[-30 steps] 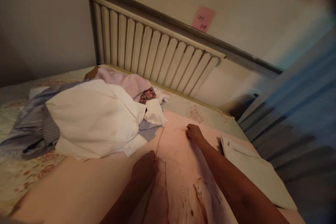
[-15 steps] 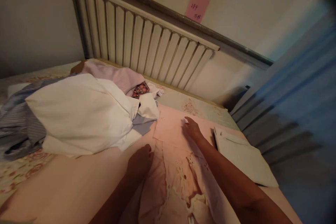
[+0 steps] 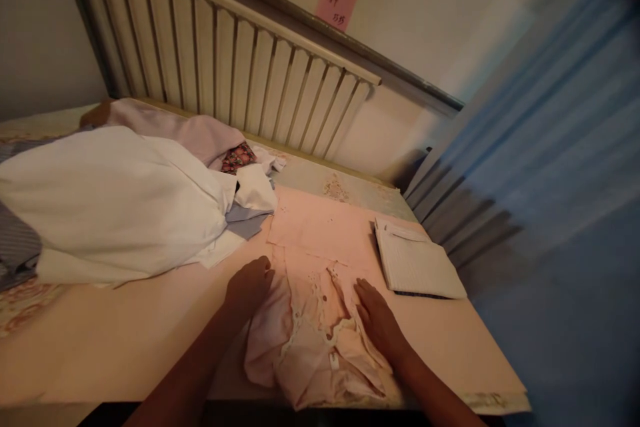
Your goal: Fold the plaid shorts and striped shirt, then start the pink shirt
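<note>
A pink blouse (image 3: 310,340) with scalloped trim, small eyelet holes and a white label at the neck lies spread in front of me, its neckline end towards me. My left hand (image 3: 251,285) is at its left edge, fingers curled in and pressed together against the cloth. On the other side my right hand (image 3: 379,315) lies along the right edge, fingers stretched out and fairly flat, touching the fabric. The body of the blouse stretches away flat from me over a table (image 3: 165,340) covered in pale pink.
To the left is a heap of clothes, a white garment (image 3: 120,207) on top and a mauve one (image 3: 185,133) behind. A folded cream garment (image 3: 417,260) lies at the right. Behind stands a radiator (image 3: 240,73); a blue curtain (image 3: 540,200) hangs right.
My right hand has come back towards me, from the blouse's far part to its near right edge, and the raised right side now lies down. The view has shifted right.
</note>
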### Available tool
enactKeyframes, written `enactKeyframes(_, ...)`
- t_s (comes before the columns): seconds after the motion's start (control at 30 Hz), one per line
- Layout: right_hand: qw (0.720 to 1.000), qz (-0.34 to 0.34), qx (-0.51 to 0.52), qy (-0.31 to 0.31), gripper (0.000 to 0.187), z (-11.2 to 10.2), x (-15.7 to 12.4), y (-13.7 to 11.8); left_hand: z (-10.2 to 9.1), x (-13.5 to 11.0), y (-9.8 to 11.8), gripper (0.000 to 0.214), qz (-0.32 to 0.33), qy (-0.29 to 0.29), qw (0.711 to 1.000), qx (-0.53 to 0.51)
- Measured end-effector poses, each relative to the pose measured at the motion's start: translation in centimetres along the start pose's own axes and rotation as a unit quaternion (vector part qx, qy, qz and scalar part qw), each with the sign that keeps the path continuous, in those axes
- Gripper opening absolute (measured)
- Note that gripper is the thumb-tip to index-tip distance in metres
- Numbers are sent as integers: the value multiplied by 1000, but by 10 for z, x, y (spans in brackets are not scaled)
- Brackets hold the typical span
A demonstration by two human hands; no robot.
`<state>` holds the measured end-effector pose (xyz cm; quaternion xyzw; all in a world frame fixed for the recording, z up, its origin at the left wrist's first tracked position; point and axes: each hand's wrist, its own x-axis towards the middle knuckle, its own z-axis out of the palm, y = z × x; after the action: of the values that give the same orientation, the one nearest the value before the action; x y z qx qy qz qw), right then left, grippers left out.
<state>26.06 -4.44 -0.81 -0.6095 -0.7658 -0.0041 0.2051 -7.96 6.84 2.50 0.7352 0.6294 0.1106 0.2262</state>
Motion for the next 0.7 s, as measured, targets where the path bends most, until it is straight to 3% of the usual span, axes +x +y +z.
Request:
enactKeyframes(0.17, 999, -17, -49, 15, 42, 10, -6, 3, -1, -1, 3, 15, 2, -7, 1000, 17)
enactKeyframes(0.7, 999, 8, -29, 12, 41, 6, -3, -4, 0, -2, 1, 14, 6, -5, 1000, 2)
